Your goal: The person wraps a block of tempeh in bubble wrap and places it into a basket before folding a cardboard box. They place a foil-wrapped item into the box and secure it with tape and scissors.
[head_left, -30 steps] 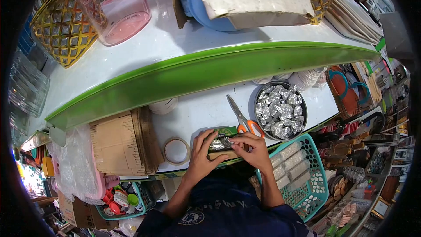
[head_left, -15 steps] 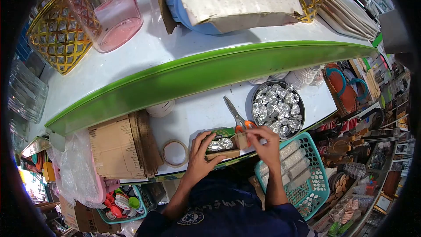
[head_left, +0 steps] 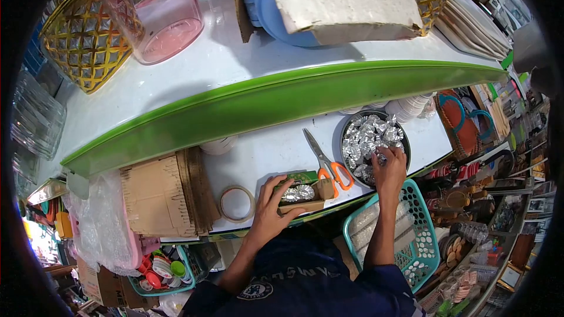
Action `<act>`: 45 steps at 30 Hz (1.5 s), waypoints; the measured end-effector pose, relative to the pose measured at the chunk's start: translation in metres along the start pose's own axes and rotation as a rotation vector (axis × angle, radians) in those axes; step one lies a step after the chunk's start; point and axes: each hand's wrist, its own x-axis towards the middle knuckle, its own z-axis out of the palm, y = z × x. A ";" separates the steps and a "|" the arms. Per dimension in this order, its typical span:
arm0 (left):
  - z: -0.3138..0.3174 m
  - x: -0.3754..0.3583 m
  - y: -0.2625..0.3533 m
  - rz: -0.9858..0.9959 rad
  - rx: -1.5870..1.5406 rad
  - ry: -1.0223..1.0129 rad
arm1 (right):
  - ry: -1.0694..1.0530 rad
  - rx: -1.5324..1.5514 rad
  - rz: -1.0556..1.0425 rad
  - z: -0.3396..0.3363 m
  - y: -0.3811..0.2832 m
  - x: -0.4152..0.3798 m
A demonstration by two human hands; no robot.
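Observation:
My left hand (head_left: pixel 271 206) grips the left end of a small open cardboard box (head_left: pixel 305 204) with a green flap, thumb on the near side and fingers on the far side. Crinkled silver foil pieces (head_left: pixel 298 193) lie inside it. My right hand (head_left: pixel 390 173) is over the near side of a dark round pan (head_left: pixel 409 161) heaped with the same foil pieces (head_left: pixel 370 135). Its fingertips are pinched together on one of them, partly hidden by the fingers. Between box and pan lie orange-handled scissors (head_left: pixel 335 177), blades pointing away.
A roll of tape (head_left: pixel 236 203) and stacked flat cardboard (head_left: pixel 155 196) are left of the box. A green-edged shelf (head_left: pixel 282 95) overhangs the counter. Below the front edge hangs a teal basket (head_left: pixel 433 240) with clear packs. White cup stacks (head_left: pixel 411 107) stand behind the pan.
My right hand has moved from the box's right end to the pan, uncovering the scissors' handles. My left hand keeps its hold on the box. The view has shifted slightly.

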 end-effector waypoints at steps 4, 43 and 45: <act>0.000 0.000 -0.001 -0.007 0.004 -0.013 | 0.010 0.013 0.020 -0.001 -0.003 -0.001; -0.001 0.000 0.002 -0.017 -0.013 0.014 | -0.374 0.867 -0.096 -0.002 -0.088 -0.074; -0.001 0.001 0.003 -0.015 -0.032 0.030 | -0.383 0.870 -0.106 0.001 -0.087 -0.074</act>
